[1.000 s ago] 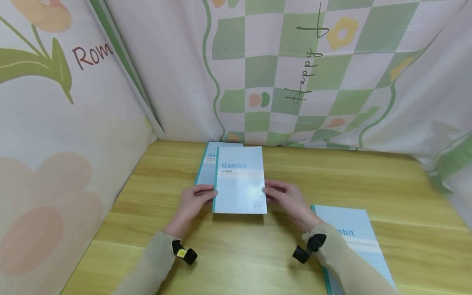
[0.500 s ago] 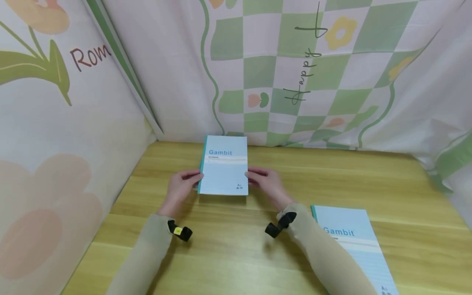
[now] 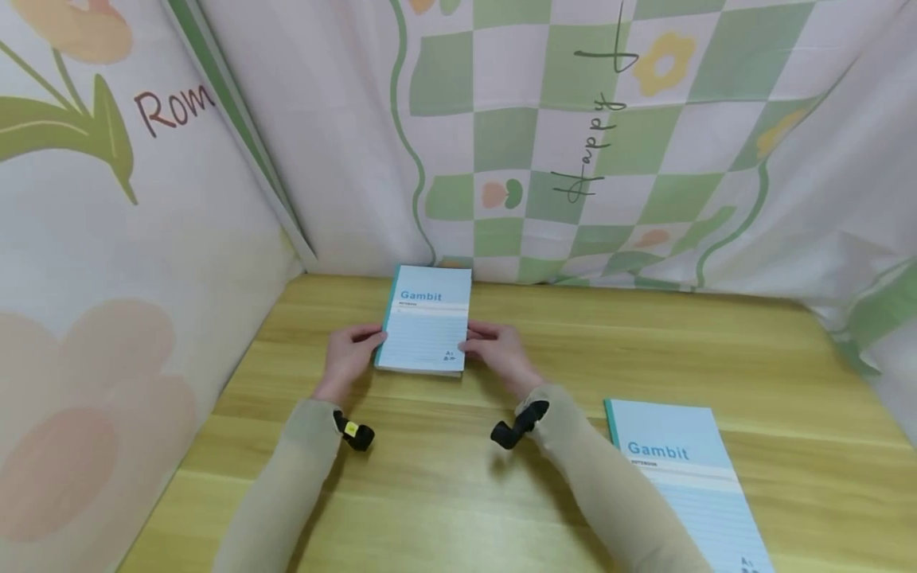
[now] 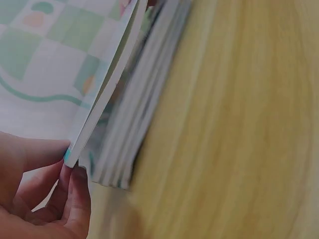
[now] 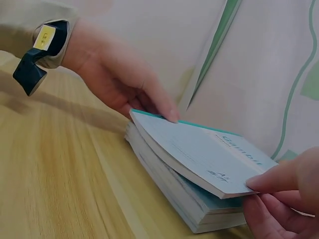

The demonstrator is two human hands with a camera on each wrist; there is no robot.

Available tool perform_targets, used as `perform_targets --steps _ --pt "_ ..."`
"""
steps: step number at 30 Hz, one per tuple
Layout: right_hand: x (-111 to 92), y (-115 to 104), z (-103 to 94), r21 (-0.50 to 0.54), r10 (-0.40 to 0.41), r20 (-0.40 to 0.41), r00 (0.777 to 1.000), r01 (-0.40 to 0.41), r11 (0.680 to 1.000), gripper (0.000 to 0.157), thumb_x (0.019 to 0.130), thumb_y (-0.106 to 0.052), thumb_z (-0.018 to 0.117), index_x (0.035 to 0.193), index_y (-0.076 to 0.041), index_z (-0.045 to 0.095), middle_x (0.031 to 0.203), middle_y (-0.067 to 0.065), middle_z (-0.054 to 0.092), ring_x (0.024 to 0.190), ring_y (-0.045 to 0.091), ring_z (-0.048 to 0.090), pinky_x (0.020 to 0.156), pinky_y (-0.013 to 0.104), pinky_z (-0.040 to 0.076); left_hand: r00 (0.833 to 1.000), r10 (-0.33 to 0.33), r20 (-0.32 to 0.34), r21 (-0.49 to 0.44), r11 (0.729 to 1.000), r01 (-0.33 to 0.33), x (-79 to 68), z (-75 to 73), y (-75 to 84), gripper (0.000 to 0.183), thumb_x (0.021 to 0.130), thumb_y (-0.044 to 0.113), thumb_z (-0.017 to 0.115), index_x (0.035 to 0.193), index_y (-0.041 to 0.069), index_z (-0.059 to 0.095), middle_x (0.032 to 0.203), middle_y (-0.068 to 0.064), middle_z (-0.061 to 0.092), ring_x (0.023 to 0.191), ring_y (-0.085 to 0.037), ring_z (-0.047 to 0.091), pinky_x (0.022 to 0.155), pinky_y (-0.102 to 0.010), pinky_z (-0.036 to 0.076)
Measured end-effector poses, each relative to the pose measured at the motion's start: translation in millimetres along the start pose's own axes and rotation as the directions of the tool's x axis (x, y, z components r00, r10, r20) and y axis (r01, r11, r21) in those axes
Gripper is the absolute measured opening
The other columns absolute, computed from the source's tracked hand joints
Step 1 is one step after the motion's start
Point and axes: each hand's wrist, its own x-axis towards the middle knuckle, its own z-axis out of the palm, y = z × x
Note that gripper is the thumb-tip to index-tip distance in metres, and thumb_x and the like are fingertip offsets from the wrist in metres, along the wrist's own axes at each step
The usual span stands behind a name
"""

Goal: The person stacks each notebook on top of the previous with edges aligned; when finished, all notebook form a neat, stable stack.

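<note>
A light blue notebook [image 3: 427, 318] marked "Gambit", with a teal spine, is held level between my two hands. My left hand [image 3: 349, 358] pinches its spine edge, thumb on top and fingers beneath. On the other side my right hand [image 3: 497, 356] pinches the opposite edge near the front corner. Right below lies a stack of several similar notebooks [image 5: 199, 216], with a narrow gap under the held one in the right wrist view. Page edges of that stack [image 4: 137, 109] also show in the left wrist view.
Another Gambit notebook [image 3: 680, 446] lies at the right front of the wooden table [image 3: 430, 493], partly under my right sleeve. Behind the table hangs a checkered curtain [image 3: 501, 143], and a flower-printed wall covering [image 3: 86, 278] borders the left side.
Both hands have carried the notebook back and to the left, from in front of the stack to over it, and lowered it. The notebook at right front stays put.
</note>
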Motion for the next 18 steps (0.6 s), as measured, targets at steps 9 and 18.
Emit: perform_targets --steps 9,18 --pt "6 7 3.6 -0.096 -0.004 -0.041 0.999 0.000 0.995 0.048 0.089 0.004 0.073 0.136 0.001 0.063 0.114 0.015 0.068 0.102 0.021 0.065 0.088 0.029 0.057 0.999 -0.020 -0.035 0.003 1.000 0.020 4.6 5.2 -5.4 0.030 0.097 0.020 0.072 0.124 0.006 0.073 0.127 -0.014 0.067 0.123 -0.029 0.058 0.105 -0.042 0.046" --pt "7 11 6.0 -0.101 -0.027 -0.070 0.997 0.020 0.995 0.050 0.087 0.007 0.074 0.135 0.003 0.062 0.111 0.016 0.067 0.100 0.022 0.063 0.083 0.027 0.058 0.998 -0.044 -0.049 -0.005 0.999 0.044 6.0 6.4 -7.6 0.029 0.097 0.020 0.072 0.123 0.008 0.073 0.128 -0.013 0.068 0.124 -0.029 0.057 0.106 -0.041 0.045"
